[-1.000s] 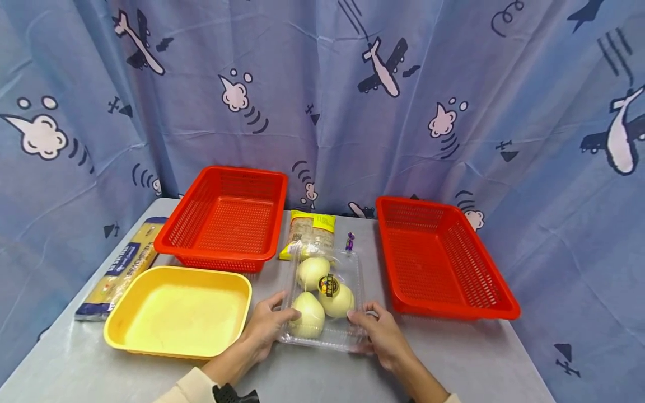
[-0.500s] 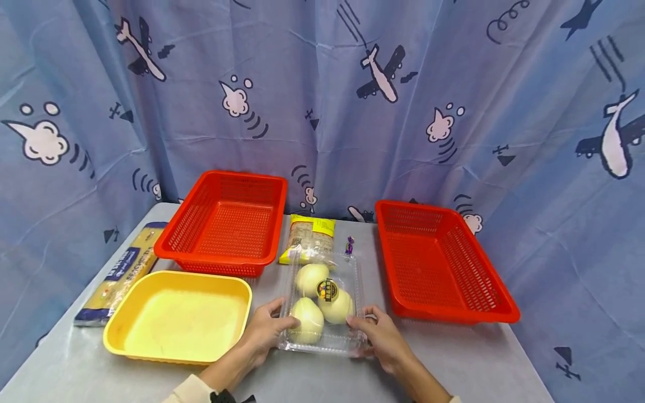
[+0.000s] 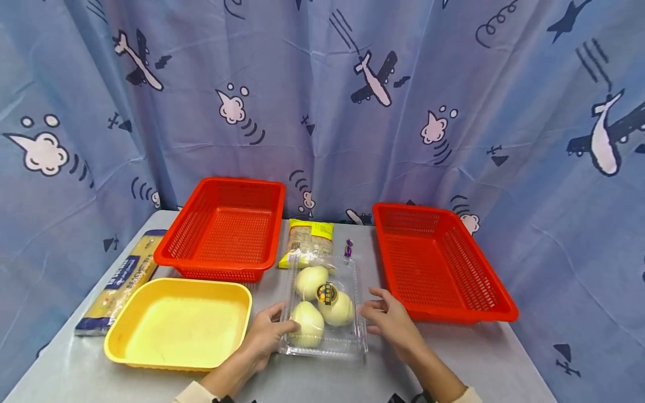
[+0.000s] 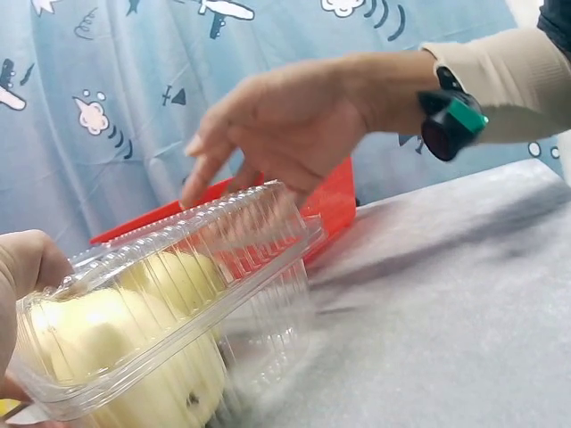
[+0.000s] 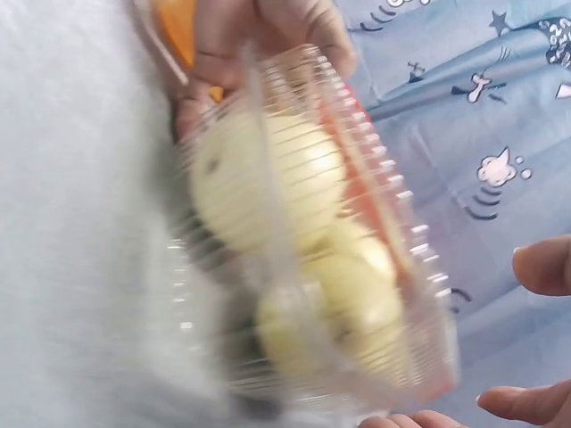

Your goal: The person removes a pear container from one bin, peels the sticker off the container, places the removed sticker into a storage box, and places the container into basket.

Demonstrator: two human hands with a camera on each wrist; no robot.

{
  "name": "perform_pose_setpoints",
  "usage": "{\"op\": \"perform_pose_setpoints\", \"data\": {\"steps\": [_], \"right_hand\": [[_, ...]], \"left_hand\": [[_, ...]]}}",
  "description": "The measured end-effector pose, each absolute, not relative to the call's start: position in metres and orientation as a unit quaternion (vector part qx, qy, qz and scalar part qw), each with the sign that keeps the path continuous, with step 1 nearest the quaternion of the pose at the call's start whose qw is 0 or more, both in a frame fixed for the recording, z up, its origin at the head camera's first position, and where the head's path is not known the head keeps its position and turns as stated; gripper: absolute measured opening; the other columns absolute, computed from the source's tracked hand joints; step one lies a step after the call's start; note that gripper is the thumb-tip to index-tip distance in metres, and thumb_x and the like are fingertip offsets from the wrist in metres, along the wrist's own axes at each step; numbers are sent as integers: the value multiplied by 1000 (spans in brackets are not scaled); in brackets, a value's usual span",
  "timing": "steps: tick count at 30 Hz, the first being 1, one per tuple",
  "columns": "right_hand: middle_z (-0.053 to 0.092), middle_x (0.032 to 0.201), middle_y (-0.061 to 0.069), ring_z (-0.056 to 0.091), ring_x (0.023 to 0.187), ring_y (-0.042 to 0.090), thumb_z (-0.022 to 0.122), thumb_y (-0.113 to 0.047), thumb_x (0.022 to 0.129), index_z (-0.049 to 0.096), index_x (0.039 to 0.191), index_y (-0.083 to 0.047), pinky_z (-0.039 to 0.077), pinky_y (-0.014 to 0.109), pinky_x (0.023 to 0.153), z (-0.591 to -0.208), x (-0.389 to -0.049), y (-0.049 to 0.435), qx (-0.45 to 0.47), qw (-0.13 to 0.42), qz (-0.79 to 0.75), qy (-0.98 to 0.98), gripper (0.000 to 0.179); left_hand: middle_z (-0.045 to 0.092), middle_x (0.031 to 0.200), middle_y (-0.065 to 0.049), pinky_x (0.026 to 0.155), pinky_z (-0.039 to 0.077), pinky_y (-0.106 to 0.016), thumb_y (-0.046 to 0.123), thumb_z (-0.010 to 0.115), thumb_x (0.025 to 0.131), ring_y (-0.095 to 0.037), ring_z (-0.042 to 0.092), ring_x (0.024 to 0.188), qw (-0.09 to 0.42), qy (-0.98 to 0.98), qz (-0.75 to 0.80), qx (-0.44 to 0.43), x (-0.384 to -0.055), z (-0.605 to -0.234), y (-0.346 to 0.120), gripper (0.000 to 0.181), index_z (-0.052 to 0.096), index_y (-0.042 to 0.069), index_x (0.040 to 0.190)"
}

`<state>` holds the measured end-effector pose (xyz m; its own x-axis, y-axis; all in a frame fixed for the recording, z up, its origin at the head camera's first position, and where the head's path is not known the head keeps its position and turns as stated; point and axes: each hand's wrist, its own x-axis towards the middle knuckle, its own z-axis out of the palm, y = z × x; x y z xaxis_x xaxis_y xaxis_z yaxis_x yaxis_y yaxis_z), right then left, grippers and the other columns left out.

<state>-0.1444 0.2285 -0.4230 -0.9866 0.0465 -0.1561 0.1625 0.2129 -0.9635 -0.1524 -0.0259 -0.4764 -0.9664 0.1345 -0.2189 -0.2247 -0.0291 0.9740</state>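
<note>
Held from 2 sides 0.5 s ago; now held from 1. Still clamped at the left edge of the clear container [image 3: 342,338] by the left grip [image 3: 266,336], with thumb on top. Released on the right: note the right grip [image 3: 390,320] just beside the opposite edge, with fingers apart and holding nothing. Find the container, as before, near the middle of the desk [image 3: 302,386], in front of the yellow bag [image 3: 311,238] and between the yellow tray [image 3: 186,327] and the right red basket [image 3: 423,274]. Cannot tell whether fully resting or slightly raised. See 3 pale fruits [image 3: 308,323] inside, not visibly rearranged. Likely means steadying from the left alone, with less guard against swivelling or tipping on the right.
</note>
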Motion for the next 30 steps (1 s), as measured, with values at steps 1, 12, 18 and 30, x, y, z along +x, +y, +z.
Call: {"op": "perform_pose_setpoints", "data": {"steps": [1, 12, 18, 30], "right_hand": [[54, 120, 26, 58, 102, 34, 69, -10, 87, 43, 138, 2, 53, 48, 78, -418, -145, 229, 64, 46, -622, 779, 59], [56, 125, 20, 58, 106, 30, 66, -13, 90, 48, 138, -8, 53, 43, 81, -389, -152, 226, 27, 16, -590, 807, 52], [60, 119, 18, 60, 102, 35, 67, -13, 90, 51, 136, -11, 55, 39, 75, -384, -162, 223, -23, -3, -613, 789, 48], [60, 116, 17, 62, 91, 30, 67, -10, 91, 52, 135, -6, 56, 41, 69, -382, -190, 218, -143, -1, -611, 779, 47]], "left_hand": [[39, 137, -34, 97, 37, -47, 3, 70, 73, -37, 40, 120, 126, 685, 717, -33, -152, -477, -26, 78, 37, -12, 141], [39, 138, -34, 94, 41, -43, 3, 70, 73, -35, 41, 117, 123, 683, 719, -32, -152, -479, -26, 78, 36, -13, 141], [40, 137, -34, 95, 39, -44, 3, 70, 73, -35, 42, 117, 123, 683, 719, -29, -152, -478, -26, 77, 36, -13, 141], [41, 135, -32, 85, 46, -36, 3, 70, 74, -31, 44, 110, 131, 672, 728, -27, -151, -481, -27, 78, 34, -13, 142]]}}
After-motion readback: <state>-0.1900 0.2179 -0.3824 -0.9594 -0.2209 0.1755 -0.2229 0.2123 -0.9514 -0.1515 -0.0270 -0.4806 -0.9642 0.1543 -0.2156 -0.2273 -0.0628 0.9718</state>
